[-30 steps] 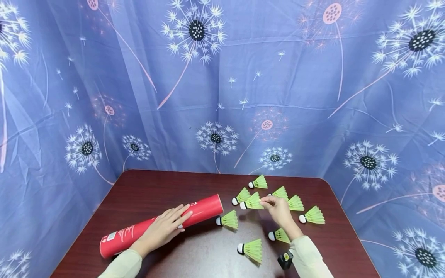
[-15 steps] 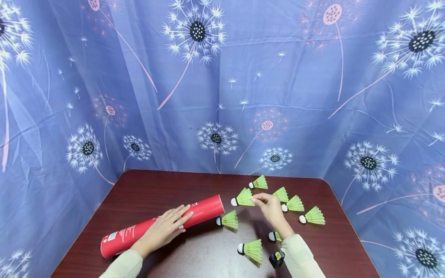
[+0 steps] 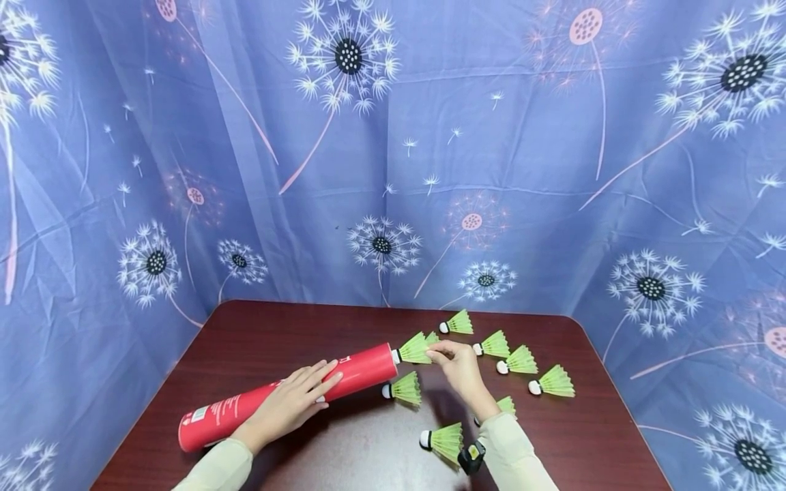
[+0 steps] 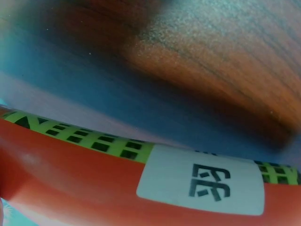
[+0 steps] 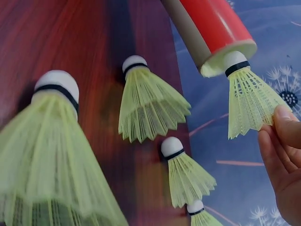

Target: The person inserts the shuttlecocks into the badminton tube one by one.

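Right grip (image 3: 459,376) pinching shuttlecock (image 5: 249,98) at mouth of red tube (image 3: 365,372), left grip (image 3: 292,401) resting uncurled on it (white print (image 3: 222,411) illegibly small)

Shuttle (image 3: 413,349) at the mouth of the tube (image 3: 362,374).
From my remote seat I see the tube lying aslant, red with pale lettering and a barcode near its 8 o'clock end, the left hand (image 3: 295,399) resting across it; its open, pale-rimmed mouth faces between 2 and 3 o'clock. The shuttle is yellow-green with a white cork and black collar; the right hand (image 3: 462,375) pinches its skirt edge, the cork pointing between 8 and 9 o'clock. I can't tell whether the cork is inside.
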{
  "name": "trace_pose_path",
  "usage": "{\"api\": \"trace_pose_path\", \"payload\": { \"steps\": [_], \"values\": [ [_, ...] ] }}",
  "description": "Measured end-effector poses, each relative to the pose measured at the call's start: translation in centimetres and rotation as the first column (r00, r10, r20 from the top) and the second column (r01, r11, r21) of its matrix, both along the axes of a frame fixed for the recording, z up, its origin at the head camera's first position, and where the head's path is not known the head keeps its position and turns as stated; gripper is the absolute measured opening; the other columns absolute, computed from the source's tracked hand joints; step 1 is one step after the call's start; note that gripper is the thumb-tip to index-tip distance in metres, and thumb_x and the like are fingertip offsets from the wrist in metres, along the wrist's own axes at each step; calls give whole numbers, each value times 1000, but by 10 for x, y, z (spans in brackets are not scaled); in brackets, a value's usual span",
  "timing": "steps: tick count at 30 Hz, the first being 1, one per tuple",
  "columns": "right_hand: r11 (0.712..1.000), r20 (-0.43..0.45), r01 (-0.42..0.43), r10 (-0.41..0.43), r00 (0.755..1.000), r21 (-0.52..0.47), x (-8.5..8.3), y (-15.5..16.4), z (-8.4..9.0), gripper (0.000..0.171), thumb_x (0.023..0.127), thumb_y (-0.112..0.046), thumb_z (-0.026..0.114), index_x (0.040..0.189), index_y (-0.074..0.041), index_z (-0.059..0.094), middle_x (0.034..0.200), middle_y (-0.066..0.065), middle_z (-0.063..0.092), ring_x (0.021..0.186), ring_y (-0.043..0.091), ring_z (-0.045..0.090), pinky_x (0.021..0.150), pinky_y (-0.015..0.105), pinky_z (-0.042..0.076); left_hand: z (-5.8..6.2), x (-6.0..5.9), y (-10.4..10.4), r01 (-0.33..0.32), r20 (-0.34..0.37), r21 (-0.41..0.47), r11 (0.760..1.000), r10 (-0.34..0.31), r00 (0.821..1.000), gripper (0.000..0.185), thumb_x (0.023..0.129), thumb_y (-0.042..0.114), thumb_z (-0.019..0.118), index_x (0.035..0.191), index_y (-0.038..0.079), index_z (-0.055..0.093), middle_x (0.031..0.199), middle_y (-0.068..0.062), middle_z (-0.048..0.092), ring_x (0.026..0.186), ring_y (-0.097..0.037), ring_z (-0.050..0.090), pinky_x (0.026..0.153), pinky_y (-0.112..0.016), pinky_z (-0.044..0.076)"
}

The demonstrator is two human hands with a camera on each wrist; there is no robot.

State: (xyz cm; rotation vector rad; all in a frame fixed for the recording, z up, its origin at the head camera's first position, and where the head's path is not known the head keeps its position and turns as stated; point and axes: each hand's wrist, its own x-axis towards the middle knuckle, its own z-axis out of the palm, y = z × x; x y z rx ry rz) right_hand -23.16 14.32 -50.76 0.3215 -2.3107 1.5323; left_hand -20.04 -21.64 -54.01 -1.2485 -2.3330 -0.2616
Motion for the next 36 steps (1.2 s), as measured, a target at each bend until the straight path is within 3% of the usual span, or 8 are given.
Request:
{"api": "trace_pose_path", "payload": {
  "steps": [8,14,26,31,36],
  "values": [
    [999,-35,-35,34,999,-20,0,-17,-6,5,77,-1,77,81,0,74,72,6,70,59,9,59,52,19,46,-4,-3,2,31,-26,13,999,-30,999,50,100,36,48,144,12,47,148,-13,42,126,-35,49,98,-47,42],
    [999,-2,-31,31,1000,-12,2,-26,-9,6,76,-3,77,80,0,74,72,6,70,59,0,54,52,18,45,-5,-4,3,38,-28,19,999,-37,999,50,100,37,47,144,13,46,148,-12,42,129,-33,47,99,-46,42],
    [1000,40,-14,13,999,13,2,-35,-11,4,76,-3,78,80,-4,76,70,4,70,59,1,53,54,18,45,-5,-6,5,52,-34,33,998,-50,998,50,101,37,45,144,12,46,149,-11,41,125,-36,50,106,-39,34],
    [996,-7,7,-7,1000,87,0,-35,-13,4,75,-8,80,78,-8,78,72,2,72,65,9,62,58,20,48,-5,-7,4,46,-45,19,999,-45,998,50,101,37,45,144,13,46,148,-12,42,127,-34,49,98,-47,43],
    [987,-46,26,-19,999,157,1,-37,-14,5,73,-9,81,78,-9,78,75,1,73,71,17,67,63,23,51,-6,-8,5,52,-47,23,998,-51,998,50,102,39,40,144,12,46,148,-12,42,128,-33,49,100,-45,41]
  ]
}}
